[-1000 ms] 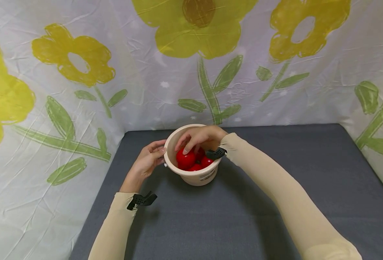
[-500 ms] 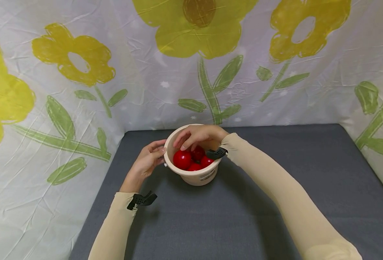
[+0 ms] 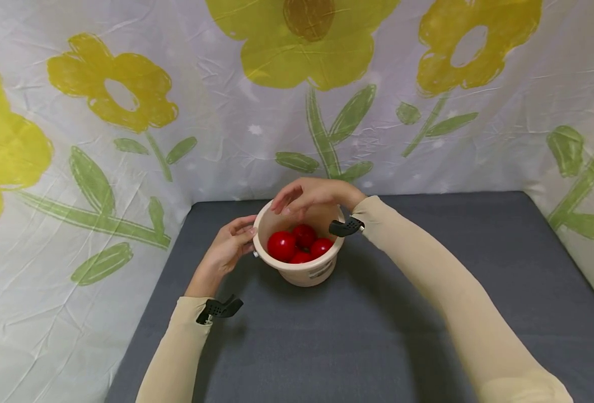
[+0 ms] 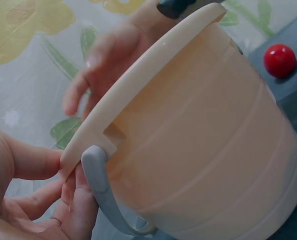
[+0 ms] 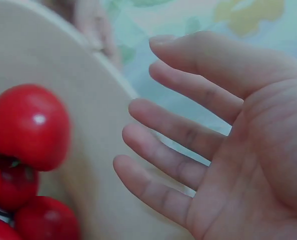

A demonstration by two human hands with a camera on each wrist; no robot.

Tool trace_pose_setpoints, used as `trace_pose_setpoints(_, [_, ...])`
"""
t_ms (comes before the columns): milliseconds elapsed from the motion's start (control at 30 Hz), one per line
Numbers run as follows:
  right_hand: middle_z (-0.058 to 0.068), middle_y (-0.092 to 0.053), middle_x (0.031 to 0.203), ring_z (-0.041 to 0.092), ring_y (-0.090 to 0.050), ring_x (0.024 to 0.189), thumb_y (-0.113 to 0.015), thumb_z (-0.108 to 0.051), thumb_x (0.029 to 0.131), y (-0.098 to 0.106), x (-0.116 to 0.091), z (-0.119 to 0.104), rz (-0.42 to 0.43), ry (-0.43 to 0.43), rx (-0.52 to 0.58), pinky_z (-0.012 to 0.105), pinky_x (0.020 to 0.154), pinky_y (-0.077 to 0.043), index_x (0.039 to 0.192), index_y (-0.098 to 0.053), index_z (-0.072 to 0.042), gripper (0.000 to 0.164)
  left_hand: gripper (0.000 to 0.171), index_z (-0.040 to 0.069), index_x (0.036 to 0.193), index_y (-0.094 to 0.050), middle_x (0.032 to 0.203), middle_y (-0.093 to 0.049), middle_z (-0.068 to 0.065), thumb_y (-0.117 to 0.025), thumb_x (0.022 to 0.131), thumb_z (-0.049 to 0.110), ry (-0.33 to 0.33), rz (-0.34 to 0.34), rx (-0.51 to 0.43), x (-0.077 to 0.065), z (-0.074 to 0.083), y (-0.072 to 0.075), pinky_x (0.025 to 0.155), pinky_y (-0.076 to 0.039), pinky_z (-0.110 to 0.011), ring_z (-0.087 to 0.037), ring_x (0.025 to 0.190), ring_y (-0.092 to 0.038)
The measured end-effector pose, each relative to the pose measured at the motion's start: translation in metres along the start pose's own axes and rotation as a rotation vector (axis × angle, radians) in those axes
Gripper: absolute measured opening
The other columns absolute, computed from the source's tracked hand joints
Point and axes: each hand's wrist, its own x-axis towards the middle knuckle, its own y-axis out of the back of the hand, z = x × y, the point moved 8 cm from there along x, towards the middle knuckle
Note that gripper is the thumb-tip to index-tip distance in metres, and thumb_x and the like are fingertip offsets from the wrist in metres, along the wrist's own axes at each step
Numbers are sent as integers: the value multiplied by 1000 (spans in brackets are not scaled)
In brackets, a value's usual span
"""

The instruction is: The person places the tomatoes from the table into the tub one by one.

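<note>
A cream bucket (image 3: 304,275) stands at the far middle of the table, with several red tomatoes (image 3: 281,246) lying inside. My left hand (image 3: 228,246) pinches its left rim between thumb and fingers; in the left wrist view the thumb presses from above, beside the grey handle (image 4: 101,187). Over the bucket's far side hovers my right hand (image 3: 314,195), fingers loosely spread and holding nothing. The right wrist view has these fingers apart from the nearest tomato (image 5: 31,127). One more tomato (image 4: 280,61) sits outside the bucket in the left wrist view; the head view does not show it.
A dark grey cloth covers the table (image 3: 322,341). Close behind the bucket hangs a white curtain (image 3: 226,162) with yellow flowers, and it also runs along both sides.
My right hand has let go of a tomato inside the bucket, then risen up and back out of it. That tomato settled slightly to the left. My left hand keeps its hold on the rim.
</note>
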Motion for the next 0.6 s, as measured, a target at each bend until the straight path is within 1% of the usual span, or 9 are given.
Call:
trace_pose_setpoints(100, [18,-60,136,34,-56,126,-59,-12,95,11,-13,-10,20,23,-25,56,98,-50,134,-60,-7,39,48,-1,145,-40,105,-65,6,-54,101,9,-1,2,6,1,0,0,69,-56,-17,-4,81,-66])
trace_pose_setpoints(200, [21,-58,137,40,-53,127,-60,-13,95,20,-29,-14,39,39,-32,55,96,-51,134,-59,-6,39,48,0,145,-41,106,-64,5,-54,100,8,-4,4,8,3,0,-1,69,-56,-17,-4,82,-66])
trace_pose_setpoints(267, [21,-58,136,42,-53,126,-62,-14,95,27,-42,-14,62,45,-20,52,94,-52,134,-59,-5,39,48,0,145,-41,106,-64,5,-54,100,8,-8,4,9,4,0,-1,69,-56,-17,-4,82,-65])
trace_pose_setpoints(333, [17,-60,134,42,-54,124,-64,-13,95,33,-57,-13,92,48,-11,47,92,-53,134,-58,-3,40,47,1,145,-42,107,-64,4,-55,100,7,-9,9,10,5,0,-1,69,-56,-17,-4,81,-65])
trace_pose_setpoints(367, [18,-60,133,43,-54,124,-64,-12,95,36,-65,-11,107,49,-2,46,91,-53,134,-58,-3,40,47,1,144,-42,107,-64,4,-55,100,8,-8,10,9,6,-1,-2,69,-56,-17,-4,80,-65])
trace_pose_setpoints(433, [17,-61,132,41,-56,122,-65,-10,94,42,-84,-6,140,51,-2,42,90,-54,134,-58,-1,41,47,1,144,-42,107,-64,4,-56,100,8,-8,7,8,7,-1,-3,69,-56,-17,-4,80,-66])
trace_pose_setpoints(500, [18,-61,133,36,-58,121,-66,-10,94,47,-103,2,175,42,-30,40,91,-55,133,-58,-2,41,46,2,144,-43,107,-65,4,-56,100,8,-3,10,4,7,-1,-4,68,-56,-16,-4,79,-66])
trace_pose_setpoints(600, [20,-58,138,28,-59,122,-69,-13,92,50,-129,18,218,-8,-73,37,93,-55,133,-59,-4,43,46,2,144,-43,106,-65,5,-55,100,7,1,17,0,8,-1,-4,68,-56,-16,-4,80,-65])
